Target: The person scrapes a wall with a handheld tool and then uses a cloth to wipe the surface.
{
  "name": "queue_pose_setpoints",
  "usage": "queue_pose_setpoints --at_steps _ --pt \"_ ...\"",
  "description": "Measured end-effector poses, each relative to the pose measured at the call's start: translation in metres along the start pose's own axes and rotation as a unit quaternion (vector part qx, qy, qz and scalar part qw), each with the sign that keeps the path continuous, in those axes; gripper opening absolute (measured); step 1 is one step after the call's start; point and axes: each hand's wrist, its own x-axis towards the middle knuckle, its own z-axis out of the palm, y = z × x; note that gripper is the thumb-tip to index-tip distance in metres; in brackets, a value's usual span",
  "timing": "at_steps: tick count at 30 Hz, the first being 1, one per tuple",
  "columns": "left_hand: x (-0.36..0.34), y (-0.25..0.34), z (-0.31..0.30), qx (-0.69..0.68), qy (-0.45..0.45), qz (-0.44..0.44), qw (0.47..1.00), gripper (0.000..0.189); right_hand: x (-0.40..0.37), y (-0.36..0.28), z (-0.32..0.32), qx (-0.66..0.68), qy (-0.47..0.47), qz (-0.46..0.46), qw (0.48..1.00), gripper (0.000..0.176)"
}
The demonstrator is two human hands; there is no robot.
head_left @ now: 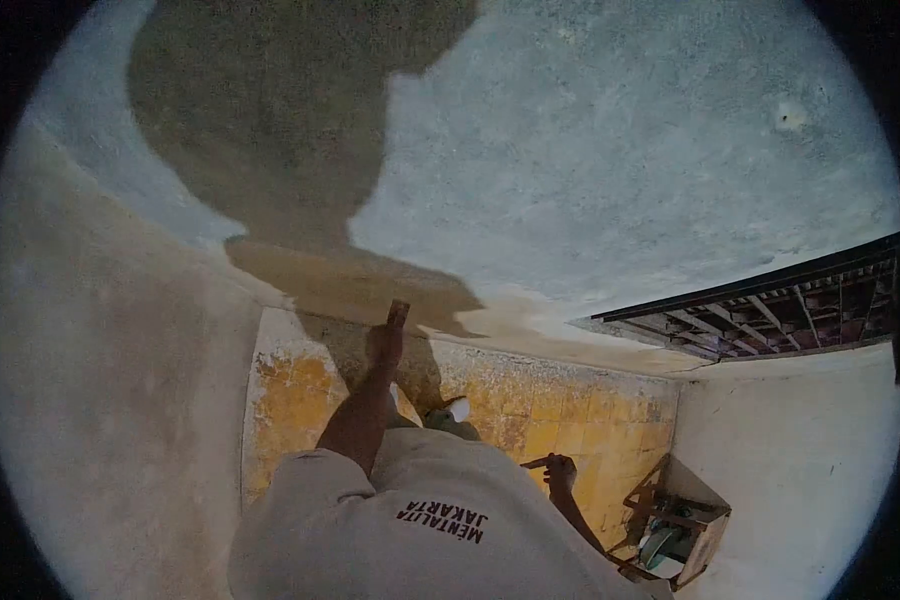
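On the left a plain, brownish side wall [110, 380] rises beside the yellow floor [560, 420]. Beyond the floor's far edge stands the bluish-grey front wall [610, 170], with a large dark shadow [270, 110] across it that reaches down over the near part of the floor.

Above the floor's far edge, toward its left end, the left hand [384, 345] is raised on an outstretched, bent arm. Its fingers are closed around a small flat tool [399, 313], whose end points up at the wall's low, shadowed band; whether it touches cannot be told. The pale shirt [450, 500], with dark lettering, hides the near middle of the floor, and a bit of green cloth [452, 424] shows just past it.

Farther right, over the floor, the right hand [562, 470] hangs low with its fingers bent; a thin dark piece juts leftward from it, either a finger or something held, so its grip cannot be told. Beyond the floor's far right corner is a dark barred frame [760, 315]. By the floor's near right side, an open wooden frame [707, 550] surrounds a rounded green object [657, 547].
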Motion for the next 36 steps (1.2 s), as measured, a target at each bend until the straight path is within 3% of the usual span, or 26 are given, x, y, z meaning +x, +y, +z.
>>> queue_pose_setpoints --at_steps 1,5,6,7,8,9,10,14,15,16,17,18,19,20,22,23,24,25,28,29,30,31,32,33,34,36 --pt "-0.009 -0.014 0.017 0.106 0.224 0.198 0.948 0.038 0.003 0.002 0.0 0.012 -0.005 -0.022 1.0 0.021" --pt "0.016 -0.025 0.037 0.202 0.209 0.211 0.934 0.039 0.0 -0.004 0.003 0.034 -0.002 -0.039 0.999 0.02" --pt "0.035 -0.004 0.018 0.108 0.096 0.106 0.984 0.043 -0.001 -0.005 0.004 0.045 -0.004 -0.033 0.998 0.021" --pt "0.04 0.008 0.004 0.009 -0.022 -0.004 1.0 0.056 -0.002 -0.004 0.004 0.053 -0.006 -0.026 0.998 0.021" --pt "0.03 0.007 0.001 0.007 -0.025 -0.009 1.0 0.056 -0.001 0.002 0.0 0.047 -0.007 -0.025 0.999 0.021" --pt "0.03 0.01 -0.003 -0.049 0.03 -0.005 0.998 0.039 0.005 0.0 0.0 0.044 -0.015 -0.036 0.998 0.022" --pt "0.028 0.01 -0.005 -0.1 0.081 0.001 0.992 0.04 0.005 0.003 0.001 0.042 -0.022 -0.041 0.998 0.022" --pt "0.026 -0.028 0.043 -0.068 0.123 -0.014 0.99 0.04 0.006 -0.007 0.0 0.004 -0.006 -0.009 1.0 0.023" --pt "0.014 -0.032 0.034 -0.095 0.019 -0.059 0.994 0.034 0.008 -0.003 -0.002 0.034 -0.012 -0.026 0.999 0.024" --pt "0.009 -0.032 0.03 -0.119 -0.088 -0.102 0.984 0.039 0.007 -0.002 -0.002 0.064 -0.018 -0.042 0.997 0.025" --pt "0.012 -0.027 0.027 -0.119 -0.089 -0.098 0.984 0.039 0.007 -0.002 -0.003 0.067 -0.015 -0.042 0.997 0.025" --pt "0.018 -0.023 0.025 0.024 0.098 0.077 0.992 0.039 0.002 -0.008 -0.003 0.055 -0.009 -0.039 0.998 0.024" --pt "0.026 -0.024 0.026 0.164 0.277 0.243 0.915 0.038 0.0 -0.011 -0.002 0.042 -0.004 -0.036 0.998 0.023" --pt "0.044 -0.028 0.034 0.165 0.275 0.242 0.916 0.038 -0.001 -0.009 0.0 0.041 -0.005 -0.035 0.999 0.023" --pt "0.078 -0.036 0.058 -0.011 0.311 0.25 0.917 0.034 0.001 -0.006 -0.003 0.021 -0.012 -0.008 1.0 0.02" --pt "0.079 -0.032 0.056 -0.014 0.317 0.246 0.916 0.034 0.008 -0.012 -0.003 0.019 -0.013 -0.015 1.0 0.02" --pt "0.055 -0.01 0.018 -0.112 0.168 0.069 0.977 0.031 0.008 -0.01 -0.003 -0.002 0.0 -0.009 1.0 0.02" --pt "0.034 0.003 -0.005 -0.201 0.004 -0.115 0.973 0.029 0.005 -0.005 -0.004 -0.024 0.013 0.001 1.0 0.019" --pt "0.0 0.001 -0.001 -0.222 0.035 -0.063 0.972 0.027 0.007 -0.003 -0.005 0.013 0.001 -0.023 1.0 0.019" --pt "0.002 -0.018 0.026 -0.222 0.036 -0.059 0.973 0.027 0.006 -0.008 -0.004 0.016 0.002 -0.024 1.0 0.019" --pt "0.016 -0.052 0.073 -0.063 0.147 0.064 0.985 0.033 0.002 -0.015 -0.003 0.03 0.012 -0.014 0.999 0.02" --pt "0.026 -0.068 0.097 0.099 0.252 0.184 0.945 0.045 0.001 -0.019 -0.001 0.044 0.022 -0.005 0.999 0.02" --pt "0.035 -0.044 0.074 0.098 0.254 0.187 0.944 0.045 0.003 -0.018 -0.001 0.047 0.023 -0.006 0.999 0.02" --pt "0.044 0.001 0.024 -0.052 0.159 0.106 0.98 0.037 0.007 -0.013 -0.002 0.052 0.004 -0.029 0.998 0.02" --pt "0.047 0.025 -0.006 -0.199 0.057 0.018 0.978 0.031 0.007 -0.007 -0.001 0.055 -0.016 -0.05 0.997 0.02" --pt "0.076 -0.005 0.046 -0.178 0.016 0.031 0.983 0.03 0.005 0.001 -0.002 0.047 -0.01 -0.042 0.998 0.019"
